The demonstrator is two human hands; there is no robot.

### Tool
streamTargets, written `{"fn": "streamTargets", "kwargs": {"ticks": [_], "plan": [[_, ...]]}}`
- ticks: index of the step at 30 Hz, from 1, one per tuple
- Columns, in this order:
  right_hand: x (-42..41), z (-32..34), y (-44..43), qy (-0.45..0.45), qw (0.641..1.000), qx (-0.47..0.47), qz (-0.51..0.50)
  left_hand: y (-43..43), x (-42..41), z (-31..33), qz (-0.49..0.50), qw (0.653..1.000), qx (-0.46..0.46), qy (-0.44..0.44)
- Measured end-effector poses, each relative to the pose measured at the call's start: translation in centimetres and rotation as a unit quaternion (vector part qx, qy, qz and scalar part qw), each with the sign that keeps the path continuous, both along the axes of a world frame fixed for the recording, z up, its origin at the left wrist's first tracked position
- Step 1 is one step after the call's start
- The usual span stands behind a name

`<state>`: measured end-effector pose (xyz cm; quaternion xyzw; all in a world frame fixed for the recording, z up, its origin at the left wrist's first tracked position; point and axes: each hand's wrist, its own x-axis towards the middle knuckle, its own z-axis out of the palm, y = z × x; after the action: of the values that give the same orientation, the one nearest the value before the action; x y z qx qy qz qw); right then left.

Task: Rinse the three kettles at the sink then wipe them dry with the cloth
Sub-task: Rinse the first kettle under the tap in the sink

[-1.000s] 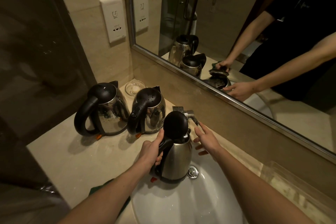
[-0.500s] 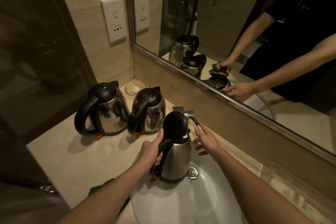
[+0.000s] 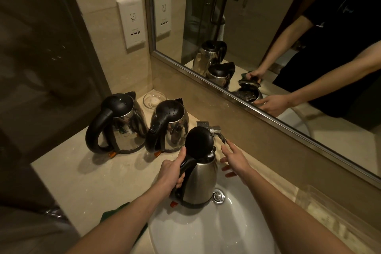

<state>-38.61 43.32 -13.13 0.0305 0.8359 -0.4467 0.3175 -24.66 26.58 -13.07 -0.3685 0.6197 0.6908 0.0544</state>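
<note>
Over the white sink (image 3: 206, 233) I hold a steel kettle (image 3: 200, 183) upright, its black lid (image 3: 199, 142) flipped up. My left hand (image 3: 171, 177) grips its black handle. My right hand (image 3: 235, 159) is spread open just right of the kettle, fingertips at the chrome tap lever (image 3: 221, 136). Two more steel kettles with shut black lids stand on the counter: one at far left (image 3: 119, 126), one beside it (image 3: 171, 128). A corner of the green cloth (image 3: 115, 212) shows under my left forearm.
A small glass dish (image 3: 154, 99) sits in the corner behind the kettles. A wall socket (image 3: 132, 24) is above them. The mirror (image 3: 268, 37) runs along the back ledge. The beige counter (image 3: 82, 171) extends left; a clear tray (image 3: 329, 208) lies at right.
</note>
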Motion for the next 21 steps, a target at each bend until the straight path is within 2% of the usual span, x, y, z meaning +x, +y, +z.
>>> {"fn": "streamTargets", "kwargs": {"ticks": [21], "plan": [[0.18,0.31,0.02,0.004,1.0,0.003,0.007,0.11,-0.11,0.2,-0.006,1.0,-0.001,0.001]]}}
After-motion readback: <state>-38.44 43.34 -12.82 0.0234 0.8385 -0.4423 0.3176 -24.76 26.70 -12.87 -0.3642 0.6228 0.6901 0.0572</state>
